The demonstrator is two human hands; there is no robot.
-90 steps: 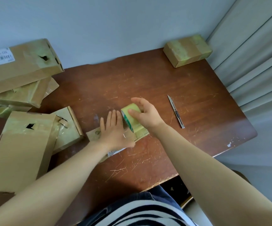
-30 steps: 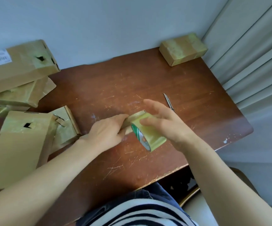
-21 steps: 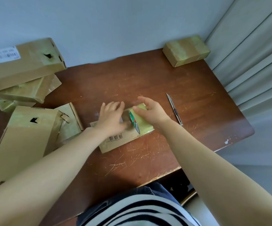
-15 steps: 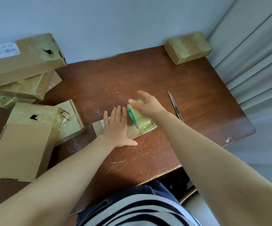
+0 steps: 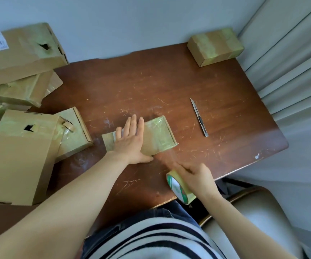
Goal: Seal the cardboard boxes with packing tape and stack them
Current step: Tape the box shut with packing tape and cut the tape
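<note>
Somewhere in the middle of the job, I'd say. The left hand (image 5: 130, 141) lies flat, fingers straight, pressing down on the small flat box (image 5: 157, 135) in the middle of the tabletop (image 5: 151, 81). That box already has shiny greenish tape over its top. The right hand (image 5: 195, 178) is curled round the tape roll (image 5: 179, 187), down by the near edge of the tabletop and well clear of the box. There's a faint blurry streak between the box's near corner and the roll. It could be a strip being pulled out, but I can't tell for sure. If so, it needs cutting, and the utility knife (image 5: 199, 117) lies untouched to the right of the box. The taped box (image 5: 215, 46) in the far right corner looks sealed and sits on its own. Over on the left there's a loose heap: the labelled box (image 5: 20, 53) on top of a crumpled one (image 5: 16, 88), a tall box (image 5: 20, 156) nearer, and a little box with a loose flap (image 5: 74, 133) leaning on it. Most show tape, but that flap looks unfinished. Nothing is what I'd call neatly stacked, so the stacking is pretty much all left to do.
</note>
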